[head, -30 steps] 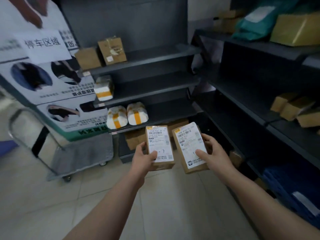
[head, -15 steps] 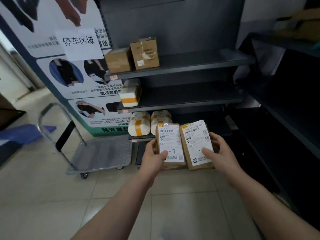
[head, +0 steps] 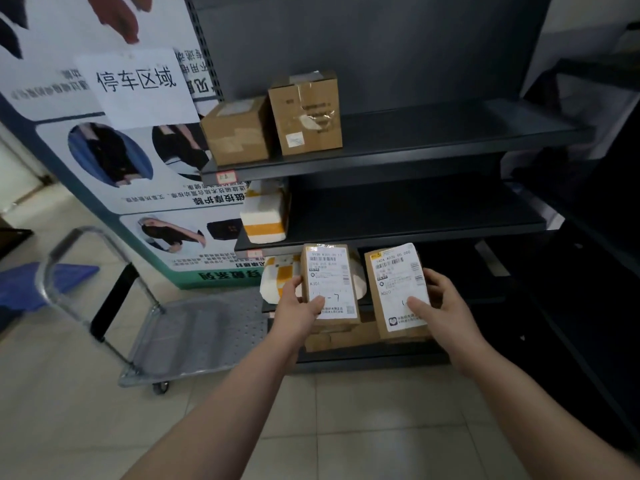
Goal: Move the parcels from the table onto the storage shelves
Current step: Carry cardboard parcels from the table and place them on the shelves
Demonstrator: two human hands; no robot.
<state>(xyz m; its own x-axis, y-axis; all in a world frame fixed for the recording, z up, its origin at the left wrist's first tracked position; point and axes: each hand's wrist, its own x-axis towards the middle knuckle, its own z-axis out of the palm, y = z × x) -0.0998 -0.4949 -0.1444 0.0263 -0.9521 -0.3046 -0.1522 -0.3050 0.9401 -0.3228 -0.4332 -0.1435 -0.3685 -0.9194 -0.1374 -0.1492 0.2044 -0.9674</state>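
My left hand (head: 299, 311) grips a small brown parcel (head: 329, 271) with a white label marked K301, thumb across the label. My right hand (head: 440, 306) holds a second small brown parcel (head: 394, 282) labelled A020, thumb on its label. Both parcels are held upright side by side in front of the dark storage shelves (head: 415, 161), level with the lower shelves. Two cardboard boxes (head: 273, 126) stand at the left end of the upper shelf.
A white parcel with orange tape (head: 265, 216) sits on the middle shelf and another white taped parcel (head: 277, 278) below it. Brown boxes (head: 336, 337) lie on the bottom shelf. A metal platform trolley (head: 194, 334) stands left of the shelves by a poster board (head: 104, 133). Another dark rack (head: 588, 237) stands to the right.
The view has turned left and closer to the shelf unit. Both hands still hold their parcels, now slightly further apart and nearer the lower shelves.
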